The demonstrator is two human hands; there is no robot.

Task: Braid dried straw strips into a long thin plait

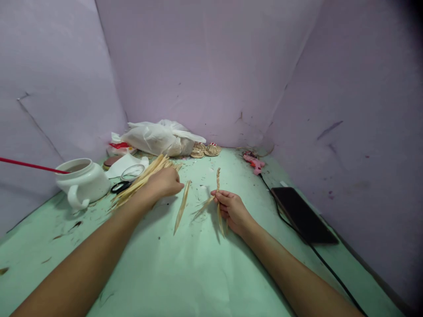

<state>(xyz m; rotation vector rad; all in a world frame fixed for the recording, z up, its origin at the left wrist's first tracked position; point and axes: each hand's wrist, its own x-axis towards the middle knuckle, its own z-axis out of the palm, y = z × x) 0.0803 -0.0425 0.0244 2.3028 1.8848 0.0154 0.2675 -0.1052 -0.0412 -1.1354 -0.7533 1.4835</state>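
Observation:
My right hand is closed around a thin braided straw strip that sticks up from my fingers, with loose ends trailing below. My left hand rests with fingers curled on the end of a pile of pale dried straw strips lying on the green table. One single straw strip lies flat between my two hands. Another short strip lies just left of my right hand.
A white pot with a red stick stands at the left. Black scissors, a clear lid, a white plastic bag and woven straw pieces lie behind. A pink glue gun, its black cable and a dark phone are at the right.

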